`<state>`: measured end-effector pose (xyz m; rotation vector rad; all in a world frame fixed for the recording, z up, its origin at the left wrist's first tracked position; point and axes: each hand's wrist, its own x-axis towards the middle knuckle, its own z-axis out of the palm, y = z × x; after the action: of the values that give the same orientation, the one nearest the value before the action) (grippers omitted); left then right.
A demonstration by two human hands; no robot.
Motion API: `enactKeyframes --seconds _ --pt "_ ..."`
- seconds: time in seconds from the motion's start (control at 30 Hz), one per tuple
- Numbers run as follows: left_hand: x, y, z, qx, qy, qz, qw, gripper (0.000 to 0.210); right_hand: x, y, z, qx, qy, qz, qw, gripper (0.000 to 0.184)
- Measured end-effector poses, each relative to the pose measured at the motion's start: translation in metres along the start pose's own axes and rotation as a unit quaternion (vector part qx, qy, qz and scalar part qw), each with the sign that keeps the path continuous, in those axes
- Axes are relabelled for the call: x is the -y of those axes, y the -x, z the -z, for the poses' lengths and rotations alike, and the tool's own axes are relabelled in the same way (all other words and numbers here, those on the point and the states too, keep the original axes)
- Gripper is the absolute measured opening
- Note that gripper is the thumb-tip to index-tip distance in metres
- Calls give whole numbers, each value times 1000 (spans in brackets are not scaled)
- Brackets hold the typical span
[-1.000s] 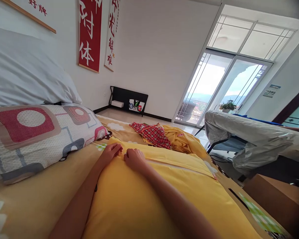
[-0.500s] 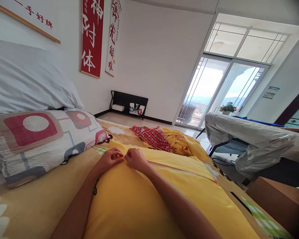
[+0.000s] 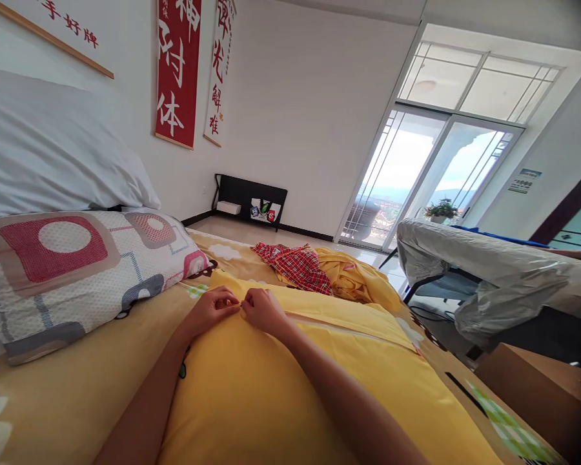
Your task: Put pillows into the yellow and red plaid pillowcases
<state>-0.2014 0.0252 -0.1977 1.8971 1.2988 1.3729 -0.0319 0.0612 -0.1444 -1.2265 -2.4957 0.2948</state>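
Observation:
A plump pillow in a yellow pillowcase lies in front of me on the bed, with a long slit or zip line running across its far part. At the left end of that line, my left hand pinches the yellow cloth between thumb and fingers. Close beside it, my right hand is closed with its fingers curled on the same edge. Any zip pull between the fingertips is too small to make out. Both forearms rest over the pillowcase.
Left of me lie a patterned pillow and a white pillow. A red checked cloth and crumpled yellow fabric lie beyond. On the right stand a plastic-covered table and a cardboard box; someone's arm shows at the edge.
Both hands stay at the same spot on the pillowcase, with hardly any finger movement. The view has shifted very slightly.

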Motion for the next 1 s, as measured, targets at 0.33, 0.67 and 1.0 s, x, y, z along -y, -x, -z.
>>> enactKeyframes --seconds 0.33,0.67,1.0 --pt "0 0 0 0 4 2 1000 29 -1 3 -1 7 14 -1 1000 19" --pt "-1 -1 -1 5 -20 -2 1000 24 -1 5 -6 10 46 0 999 22" --pt "2 -1 0 8 -20 3 1000 26 1 8 -5 13 79 3 997 23"
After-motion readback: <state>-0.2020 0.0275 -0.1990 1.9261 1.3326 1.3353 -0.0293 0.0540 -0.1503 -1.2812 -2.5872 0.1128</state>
